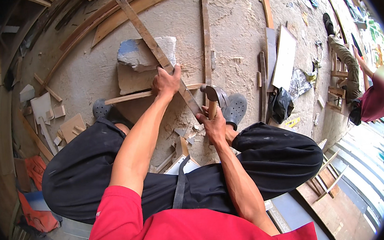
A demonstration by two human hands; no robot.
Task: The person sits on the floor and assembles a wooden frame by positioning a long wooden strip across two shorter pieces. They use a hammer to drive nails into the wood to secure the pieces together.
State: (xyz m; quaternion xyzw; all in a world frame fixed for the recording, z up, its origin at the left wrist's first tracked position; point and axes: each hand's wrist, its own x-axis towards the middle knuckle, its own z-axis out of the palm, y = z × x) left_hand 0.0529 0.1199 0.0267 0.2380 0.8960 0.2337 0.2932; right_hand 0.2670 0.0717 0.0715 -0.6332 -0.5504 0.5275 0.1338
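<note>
Diagonally between the two hands runs a long, flat wooden strip (pixel 155 50), its far end reaching up and to the left, beyond the left fingers, its near end at the right fingertips. The left hand (pixel 167 82) has its fingers clamped on the strip's lower half. The right hand (pixel 213 125) has its fingers closed round the handle of a hammer (pixel 216 95), whose dark head sits just above them, while its fingertips meet the strip's near end. Past the left fingers, the strip crosses over a rough pale block (pixel 139 60) with a blue patch; whether it touches the block, I cannot tell. Just below the left fingers, a thin, curved, layered wooden piece (pixel 130 97) spans toward both shoes. Straight ahead of the right fingers, another narrow bar (pixel 205 36) lies on the floor. Small offcuts (pixel 184 134) are scattered below the fingers, nearer the body. To the right of the right fingers are a grey shoe (pixel 236 109), then a black plastic bag (pixel 281 105) and a white board (pixel 284 52). Well apart, farther right, another person (pixel 377 99) sits in a maroon top.
</note>
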